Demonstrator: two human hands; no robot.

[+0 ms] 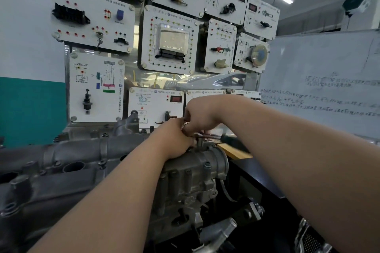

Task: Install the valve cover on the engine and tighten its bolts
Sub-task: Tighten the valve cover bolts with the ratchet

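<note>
The grey metal valve cover [72,156] lies along the top of the engine [185,187], running from the lower left toward the centre. Both my hands meet at its far right end. A ratchet wrench stands there on a short socket [199,142], and its dark handle [233,142] points right. My left hand [176,139] rests on the engine top, its fingers curled around the socket. Just above it, my right hand [200,117] grips the wrench head. The bolt under the socket is hidden.
Behind the engine stands a wall of white training panels [168,39] with sensors and connectors. A whiteboard [320,80] with writing leans at the right. A wooden strip [236,151] edges the dark bench to the right. Pipes and brackets [222,230] hang below the engine.
</note>
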